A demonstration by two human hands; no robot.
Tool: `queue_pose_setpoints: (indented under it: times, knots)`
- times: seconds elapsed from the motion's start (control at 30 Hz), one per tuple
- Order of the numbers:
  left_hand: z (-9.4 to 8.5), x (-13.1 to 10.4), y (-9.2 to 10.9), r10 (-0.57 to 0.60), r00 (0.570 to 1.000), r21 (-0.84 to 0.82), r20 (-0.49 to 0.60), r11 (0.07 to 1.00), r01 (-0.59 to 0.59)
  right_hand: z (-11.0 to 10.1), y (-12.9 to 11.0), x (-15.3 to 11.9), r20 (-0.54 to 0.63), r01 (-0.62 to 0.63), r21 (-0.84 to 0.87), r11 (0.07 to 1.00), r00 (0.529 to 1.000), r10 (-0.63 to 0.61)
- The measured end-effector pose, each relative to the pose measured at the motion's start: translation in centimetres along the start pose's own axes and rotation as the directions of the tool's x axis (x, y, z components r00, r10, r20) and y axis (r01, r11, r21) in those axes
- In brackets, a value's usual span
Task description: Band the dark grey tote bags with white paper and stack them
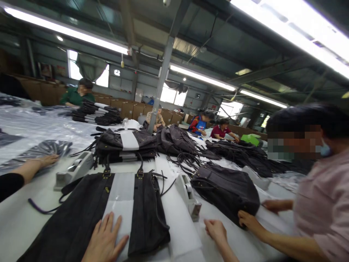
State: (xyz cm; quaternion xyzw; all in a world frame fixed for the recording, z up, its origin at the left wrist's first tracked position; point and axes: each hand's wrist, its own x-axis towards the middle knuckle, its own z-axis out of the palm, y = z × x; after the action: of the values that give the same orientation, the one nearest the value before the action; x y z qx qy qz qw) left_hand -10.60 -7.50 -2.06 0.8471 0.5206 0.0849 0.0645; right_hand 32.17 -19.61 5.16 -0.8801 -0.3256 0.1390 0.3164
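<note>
A dark grey handbag lies flat before me, its handles pointing away and a white paper band wrapped round its middle. My left hand rests palm down on the band and the bag, fingers spread. To the right of the bag, over the white table, my right hand has its fingers curled together; whatever they may hold cannot be made out. Just beyond it stands a grey tape dispenser. Black straps trail from the bag's left side.
A second tape dispenser stands left of the bag. Behind lie banded bags. At right, a co-worker in pink handles another dark bag. At left, another person's hand touches a plastic-wrapped item.
</note>
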Motion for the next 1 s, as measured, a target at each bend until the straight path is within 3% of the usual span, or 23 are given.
queue_pose_setpoints:
  times: [0.1,0.2,0.23,0.3,0.37,0.43,0.47,0.53,0.63,0.77,1.0]
  knots:
    - [-0.8,0.1,0.2,0.006,1.000,-0.069,0.010,0.998,-0.006,-2.1,-2.7,0.8,-0.009,0.105,-0.062,0.993,0.994,-0.105]
    - [-1.4,0.1,0.3,-0.011,1.000,-0.115,0.001,0.993,0.011,-2.5,-9.7,0.5,0.084,0.365,-0.052,0.930,0.929,-0.360]
    - [-1.6,0.1,0.3,-0.018,1.000,-0.124,0.000,0.992,0.018,-2.1,-12.7,-0.1,0.178,0.500,-0.032,0.866,0.855,-0.487]
    - [-1.8,0.1,0.3,-0.025,1.000,-0.140,0.002,0.990,0.025,-0.3,-18.7,-1.7,0.396,0.700,0.044,0.713,0.643,-0.655]
    - [-2.1,0.0,0.3,-0.022,1.000,-0.155,0.002,0.988,0.022,2.3,-23.9,-3.2,0.606,0.807,0.165,0.567,0.371,-0.704]
    - [-2.3,0.0,0.2,-0.015,1.000,-0.173,-0.003,0.985,0.014,5.5,-27.7,-4.3,0.736,0.877,0.230,0.421,0.126,-0.665]
    - [-2.4,0.0,0.2,-0.011,1.000,-0.183,-0.006,0.983,0.010,7.2,-29.1,-4.5,0.782,0.914,0.229,0.335,0.032,-0.622]
    - [-2.4,0.0,0.0,-0.004,1.000,-0.201,-0.013,0.980,0.002,10.6,-31.1,-4.6,0.853,0.973,0.173,0.155,-0.069,-0.518]
    - [-2.3,0.1,-0.3,0.004,1.000,-0.223,-0.024,0.975,-0.009,15.0,-32.7,-4.1,0.908,0.997,0.079,-0.003,-0.074,-0.412]
    - [-2.0,0.3,-0.6,0.012,1.000,-0.258,-0.005,0.966,-0.013,19.5,-33.5,-3.8,0.926,0.998,0.003,-0.060,-0.026,-0.377]
    - [-2.0,1.8,-0.9,0.008,0.982,-0.320,0.188,0.946,0.054,24.0,-33.2,-3.9,0.931,0.979,-0.117,-0.169,0.049,-0.361]
